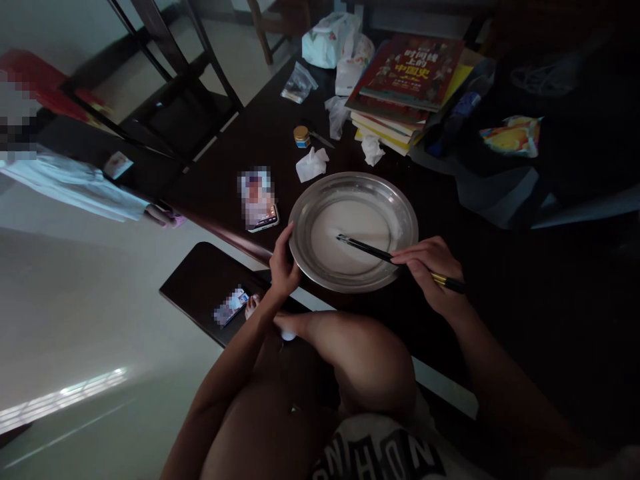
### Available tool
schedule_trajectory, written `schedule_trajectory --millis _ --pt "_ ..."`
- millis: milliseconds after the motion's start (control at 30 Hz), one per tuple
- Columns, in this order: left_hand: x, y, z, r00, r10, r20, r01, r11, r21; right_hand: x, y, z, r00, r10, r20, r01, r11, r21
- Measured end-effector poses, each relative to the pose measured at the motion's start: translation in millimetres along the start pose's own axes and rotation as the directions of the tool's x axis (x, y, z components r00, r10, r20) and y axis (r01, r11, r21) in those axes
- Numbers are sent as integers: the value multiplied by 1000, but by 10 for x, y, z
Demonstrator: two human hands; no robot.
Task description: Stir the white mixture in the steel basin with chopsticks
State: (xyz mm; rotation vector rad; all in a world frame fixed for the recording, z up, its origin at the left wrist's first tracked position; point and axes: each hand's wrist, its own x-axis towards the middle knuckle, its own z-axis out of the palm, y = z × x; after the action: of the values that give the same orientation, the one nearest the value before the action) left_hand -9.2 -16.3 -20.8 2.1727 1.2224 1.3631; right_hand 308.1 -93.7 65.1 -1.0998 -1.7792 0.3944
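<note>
A round metal basin (pixel 404 212) stands near the table's edge, with a whitish liquid (pixel 350 260) in its bottom. My left hand (pixel 284 263) grips the basin's left side, the fingers hidden behind the rim. In my right hand (pixel 435 273) is a pair of black chopsticks (pixel 370 250) with gold bands, closed round near their thick end. Their tips reach into the middle of the basin and touch the whitish liquid. Left of the basin lies a lit phone (pixel 259 200). Behind the basin are crumpled tissues (pixel 313 164) and a small gold-lidded jar (pixel 302 137).
A stack of books (pixel 400 80), plastic bags (pixel 333 40) and a colourful snack packet (pixel 515 135) lie farther back on the dark table (pixel 210 177). Below left, a bench (pixel 193 287) holds another phone (pixel 231 307). At the far left is another person in a light-blue sleeve (pixel 75 183).
</note>
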Motion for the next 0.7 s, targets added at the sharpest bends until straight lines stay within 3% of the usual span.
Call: schedule_trajectory --millis 100,267,433,600,700 --pt "-7 -14 6 1000 -5 -2 5 1000 3 -9 7 -4 999 9 -48 -7 1000 29" --pt "-3 -2 -2 1000 14 -4 -15 1000 -8 -9 4 -2 999 1 34 -1 1000 4" --pt "2 9 -5 1000 25 -3 -25 999 -29 -13 1 -12 998 32 -54 -30 999 31" --pt "-6 -11 4 1000 -1 3 1 1000 -19 1 -11 0 1000 14 22 -15 1000 21" --pt "-9 -11 10 1000 -25 -2 25 1000 -6 -7 2 0 999 20 -27 -19 1000 19"
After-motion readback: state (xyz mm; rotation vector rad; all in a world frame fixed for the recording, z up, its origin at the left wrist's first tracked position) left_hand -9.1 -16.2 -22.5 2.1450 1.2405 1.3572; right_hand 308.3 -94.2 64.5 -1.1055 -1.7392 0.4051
